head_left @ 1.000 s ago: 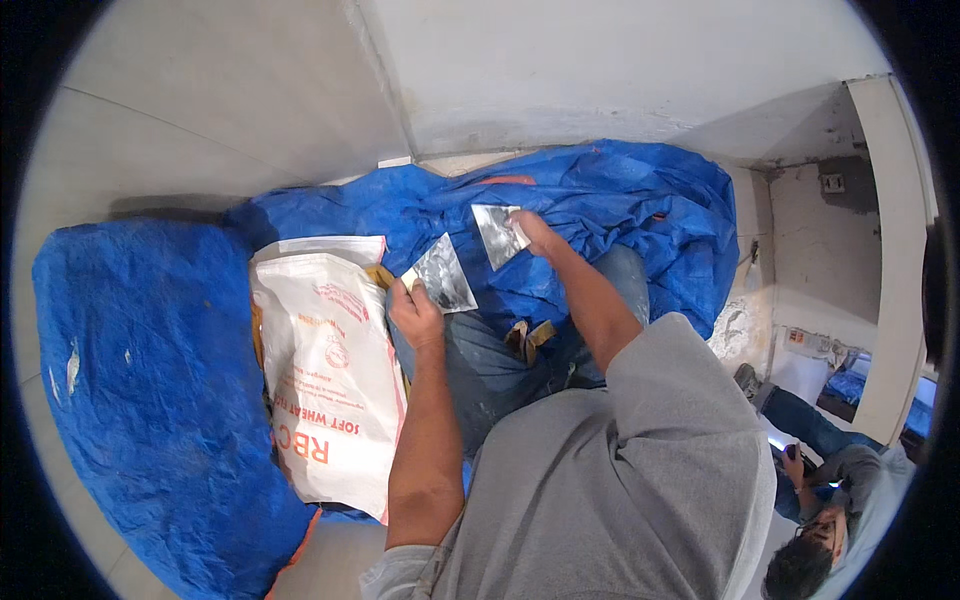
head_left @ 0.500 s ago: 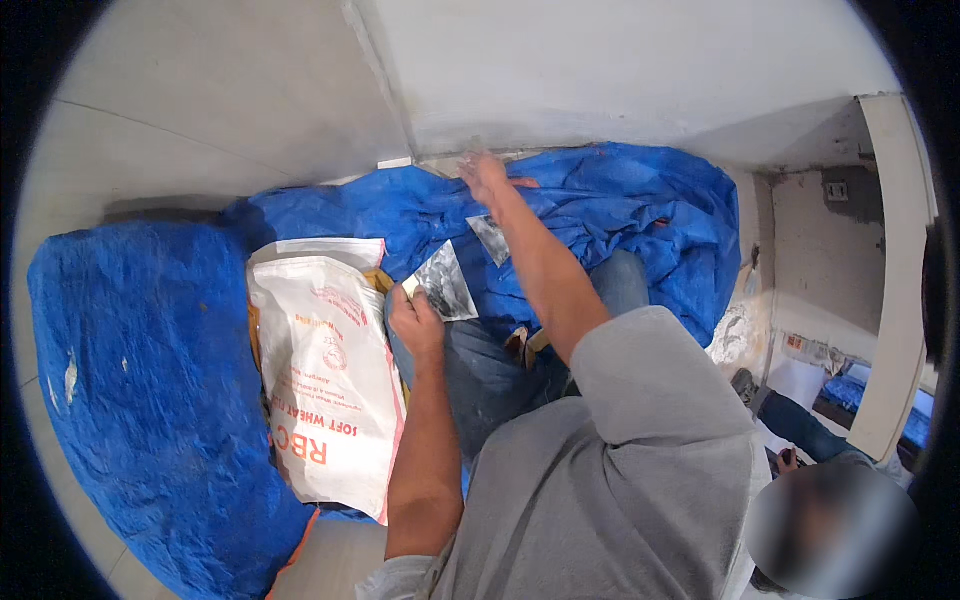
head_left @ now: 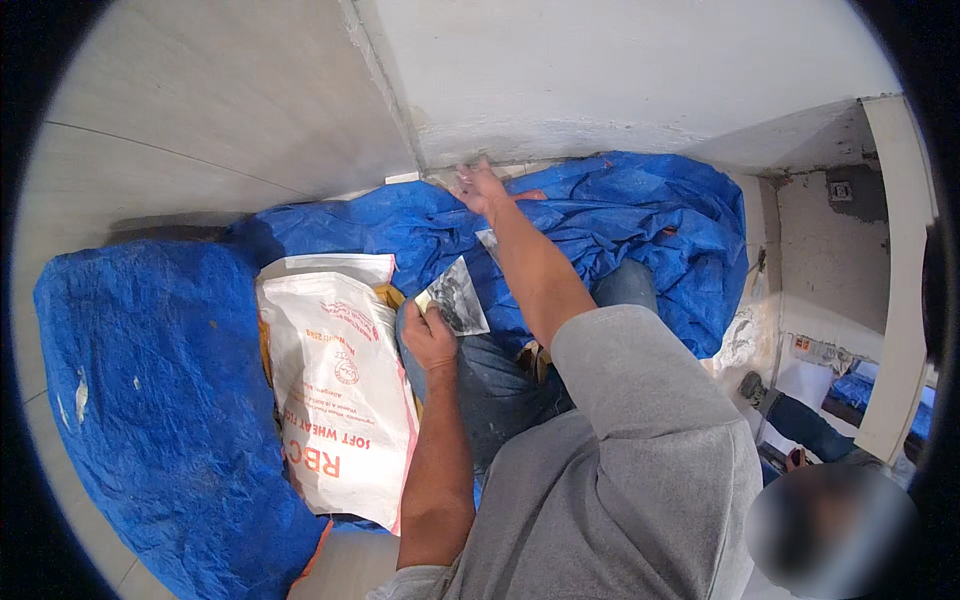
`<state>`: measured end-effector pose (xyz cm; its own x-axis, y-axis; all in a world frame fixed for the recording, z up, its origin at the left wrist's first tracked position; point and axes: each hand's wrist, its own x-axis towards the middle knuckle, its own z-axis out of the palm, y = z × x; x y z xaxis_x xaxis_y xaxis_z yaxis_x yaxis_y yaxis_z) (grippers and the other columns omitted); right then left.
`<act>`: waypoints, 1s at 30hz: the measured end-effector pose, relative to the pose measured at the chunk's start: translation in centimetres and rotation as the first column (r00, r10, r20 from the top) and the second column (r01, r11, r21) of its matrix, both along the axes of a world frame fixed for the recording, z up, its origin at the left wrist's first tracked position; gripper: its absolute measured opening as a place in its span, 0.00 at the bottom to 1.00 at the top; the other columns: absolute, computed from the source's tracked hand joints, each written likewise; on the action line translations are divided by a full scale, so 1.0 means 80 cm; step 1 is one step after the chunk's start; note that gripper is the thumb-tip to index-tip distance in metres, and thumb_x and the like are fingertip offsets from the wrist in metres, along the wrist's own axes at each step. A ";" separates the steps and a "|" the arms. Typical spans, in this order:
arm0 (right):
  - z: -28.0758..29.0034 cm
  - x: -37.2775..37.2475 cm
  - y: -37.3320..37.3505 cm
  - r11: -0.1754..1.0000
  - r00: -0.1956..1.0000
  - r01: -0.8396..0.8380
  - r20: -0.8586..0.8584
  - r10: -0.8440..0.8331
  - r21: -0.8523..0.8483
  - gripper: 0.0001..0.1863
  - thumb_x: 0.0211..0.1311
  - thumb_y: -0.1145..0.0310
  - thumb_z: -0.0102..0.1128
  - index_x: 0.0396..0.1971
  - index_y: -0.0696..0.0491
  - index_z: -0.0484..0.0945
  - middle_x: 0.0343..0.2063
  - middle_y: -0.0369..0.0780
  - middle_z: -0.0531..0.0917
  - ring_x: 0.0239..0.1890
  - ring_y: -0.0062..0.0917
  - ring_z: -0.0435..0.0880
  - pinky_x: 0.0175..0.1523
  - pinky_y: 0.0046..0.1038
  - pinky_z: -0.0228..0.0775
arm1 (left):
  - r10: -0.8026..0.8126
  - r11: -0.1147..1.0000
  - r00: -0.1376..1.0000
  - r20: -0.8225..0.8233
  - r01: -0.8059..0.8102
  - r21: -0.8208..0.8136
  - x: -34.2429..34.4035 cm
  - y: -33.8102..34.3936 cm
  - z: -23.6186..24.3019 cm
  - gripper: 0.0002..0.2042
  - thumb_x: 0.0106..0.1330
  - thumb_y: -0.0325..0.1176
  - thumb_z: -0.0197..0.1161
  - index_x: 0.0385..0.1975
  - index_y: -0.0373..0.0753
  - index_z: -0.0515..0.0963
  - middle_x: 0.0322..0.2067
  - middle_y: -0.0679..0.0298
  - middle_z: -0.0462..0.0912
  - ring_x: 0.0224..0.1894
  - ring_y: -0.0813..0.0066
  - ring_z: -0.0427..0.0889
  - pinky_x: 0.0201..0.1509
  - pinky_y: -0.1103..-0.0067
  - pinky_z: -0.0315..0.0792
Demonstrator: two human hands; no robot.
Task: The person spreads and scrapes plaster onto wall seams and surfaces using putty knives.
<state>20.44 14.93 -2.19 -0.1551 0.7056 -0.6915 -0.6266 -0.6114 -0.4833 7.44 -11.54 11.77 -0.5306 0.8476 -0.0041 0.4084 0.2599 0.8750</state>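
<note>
My left hand is closed around the handle of a broad-bladed putty knife, held above my knee. Its blade is flared, shiny and grey, and part of a pale yellow handle shows. Farther ahead, my right hand reaches to the foot of the white wall. Its fingers are spread near the corner seam, with no tool visible in them; contact with the wall is hard to judge. Another flat grey piece lies on the blue tarp, partly hidden by my right forearm.
A white printed flour sack lies left of my legs, beside a large mound under blue tarp. A grey tiled wall meets the white wall ahead. At right stand a pale panel and another person, whose leg shows.
My right hand has shifted slightly along the wall's foot, its fingers more spread. The left hand still holds the putty knife. The whole view has tilted a little.
</note>
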 end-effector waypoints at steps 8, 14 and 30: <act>0.001 0.003 -0.010 0.991 0.977 0.121 -0.182 -0.110 0.052 0.50 0.68 0.86 0.41 0.75 0.23 0.29 0.72 0.41 0.58 0.73 0.41 0.56 0.70 0.51 0.54 | -0.004 1.000 1.000 0.002 0.004 0.019 0.001 0.000 -0.009 0.09 0.64 0.32 0.56 0.33 0.31 0.75 0.26 0.43 0.80 0.29 0.40 0.80 0.33 0.59 0.71; 0.005 0.003 -0.022 0.982 0.948 0.188 -0.267 -0.175 0.023 0.43 0.70 0.82 0.41 0.75 0.24 0.44 0.72 0.41 0.59 0.74 0.39 0.53 0.71 0.48 0.54 | 0.002 0.999 1.000 -0.020 -0.001 0.036 -0.002 -0.004 -0.010 0.09 0.64 0.32 0.56 0.34 0.31 0.76 0.28 0.44 0.80 0.29 0.40 0.80 0.33 0.59 0.71; 0.000 0.016 -0.019 0.948 0.895 0.316 -0.317 -0.312 -0.042 0.36 0.70 0.82 0.38 0.72 0.30 0.57 0.70 0.40 0.62 0.70 0.36 0.61 0.68 0.45 0.62 | -0.010 0.999 1.000 -0.021 0.011 0.031 -0.001 -0.001 -0.011 0.09 0.64 0.33 0.56 0.33 0.31 0.76 0.27 0.43 0.80 0.29 0.39 0.81 0.32 0.59 0.72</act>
<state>21.76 13.42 -2.19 -0.1333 0.7606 -0.6354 -0.9058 -0.3537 -0.2333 7.36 -11.65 10.88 -0.5212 0.8528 0.0333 0.4292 0.2282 0.8739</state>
